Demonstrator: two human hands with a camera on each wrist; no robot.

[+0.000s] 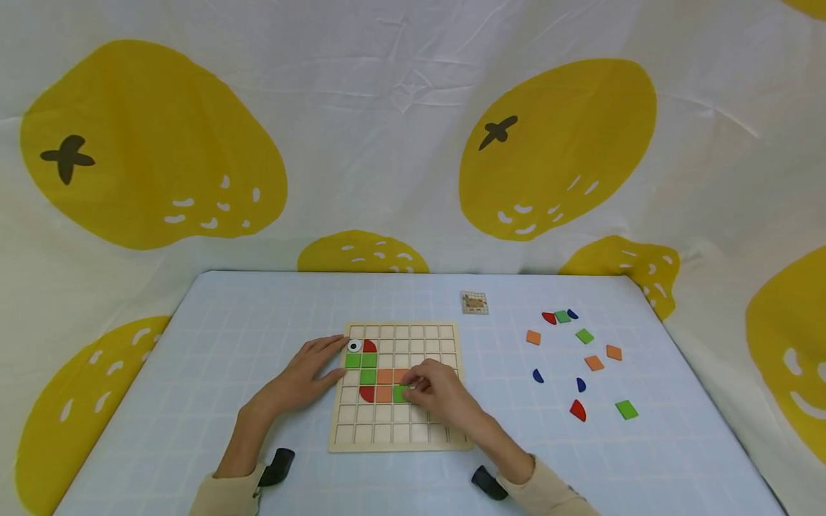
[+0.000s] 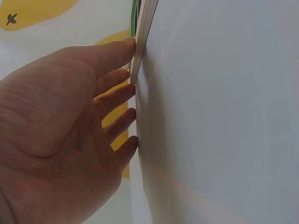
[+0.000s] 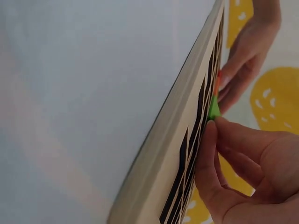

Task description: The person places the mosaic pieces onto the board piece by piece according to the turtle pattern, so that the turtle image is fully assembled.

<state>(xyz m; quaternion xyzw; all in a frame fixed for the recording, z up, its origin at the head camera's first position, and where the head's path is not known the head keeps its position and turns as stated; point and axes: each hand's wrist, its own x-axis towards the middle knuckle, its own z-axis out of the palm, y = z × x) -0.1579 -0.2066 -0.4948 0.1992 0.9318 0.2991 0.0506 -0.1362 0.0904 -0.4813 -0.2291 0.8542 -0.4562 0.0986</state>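
A wooden grid board (image 1: pixel 406 433) lies on the table, with an eye tile (image 1: pixel 354 346), red rounded tiles (image 1: pixel 367 394) and several green and orange squares in its cells. My right hand (image 1: pixel 442 394) is over the middle of the board, pinching a green square tile (image 1: pixel 399 394) between thumb and finger. In the right wrist view that green tile (image 3: pixel 214 109) sticks up at a slant from the board. My left hand (image 1: pixel 300 376) rests at the board's left edge, fingers extended. Its thumb touches the wooden rim (image 2: pixel 144 37) in the left wrist view.
Loose tiles lie scattered on the right of the table: orange squares (image 1: pixel 533 337), green squares (image 1: pixel 627 409), red pieces (image 1: pixel 578 410) and blue half-rounds (image 1: pixel 538 375). Beyond the board lies a small pattern card (image 1: pixel 475 302). A curtain with yellow fruit hangs behind the table.
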